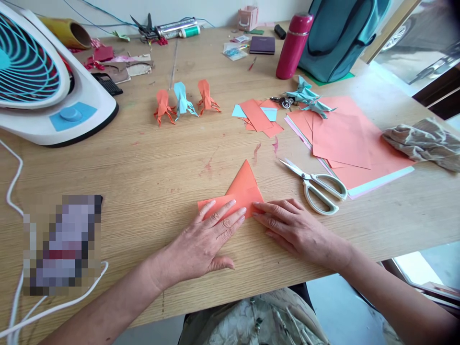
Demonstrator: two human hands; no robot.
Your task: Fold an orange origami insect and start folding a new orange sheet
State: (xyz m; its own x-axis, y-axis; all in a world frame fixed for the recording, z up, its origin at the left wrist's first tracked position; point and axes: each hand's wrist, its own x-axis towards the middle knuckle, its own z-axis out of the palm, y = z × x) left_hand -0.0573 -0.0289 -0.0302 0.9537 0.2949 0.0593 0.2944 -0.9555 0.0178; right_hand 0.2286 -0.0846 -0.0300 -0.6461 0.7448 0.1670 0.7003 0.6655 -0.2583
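A folded orange paper (pixel 241 188) lies on the wooden table (pixel 151 167) in front of me, its point aimed away. My left hand (pixel 206 239) lies flat and open, fingers stretched over the paper's near left part. My right hand (pixel 289 227) rests flat beside it, fingertips pressing the paper's near right edge. Neither hand grips anything.
White-handled scissors (pixel 316 187) lie right of the paper. A stack of orange sheets (pixel 345 139) sits beyond them, with teal folded figures (pixel 307 98). Three folded paper figures (pixel 183 101) stand mid-table. A white fan (pixel 43 76) is far left, a magenta bottle (pixel 293 45) and teal bag (pixel 338 33) at back.
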